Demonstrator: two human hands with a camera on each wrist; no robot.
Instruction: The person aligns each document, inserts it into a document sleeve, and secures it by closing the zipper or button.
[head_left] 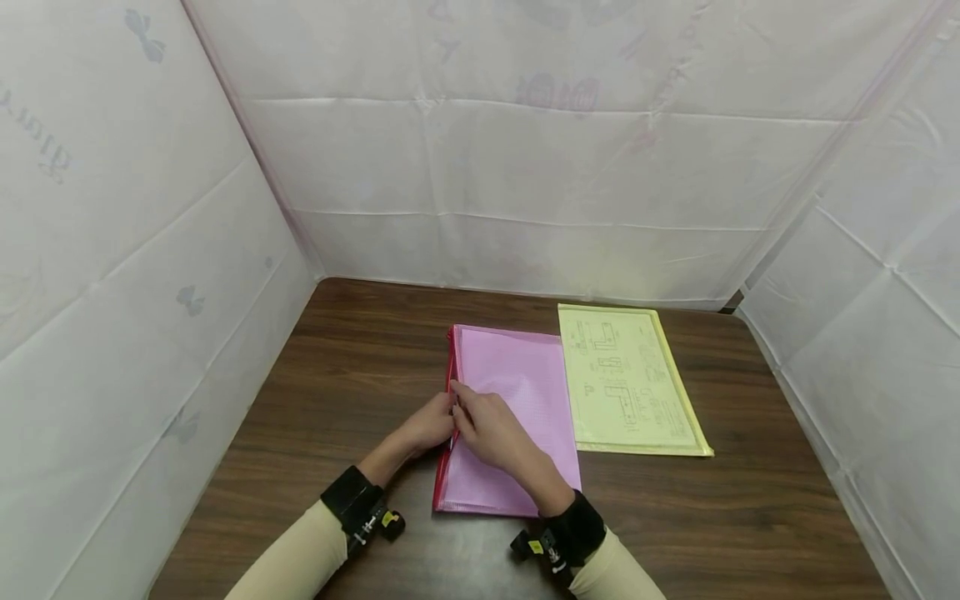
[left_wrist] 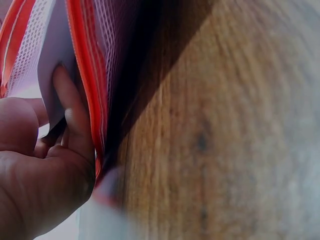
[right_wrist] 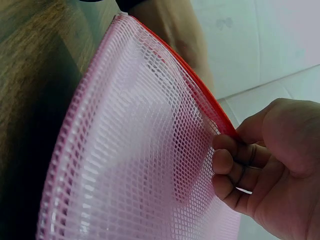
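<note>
Together at the red zipper edge (head_left: 450, 392) of a pink mesh pouch (head_left: 517, 417) lying flat on the brown table (head_left: 360, 358): left hand (head_left: 429, 423) with fingers tucked into the opening, gripping the edge; right hand (head_left: 491, 429) pinching the zipper strip between curled fingers. Just beside the pouch, a yellow folder (head_left: 630, 379) with printed drawings.
</note>
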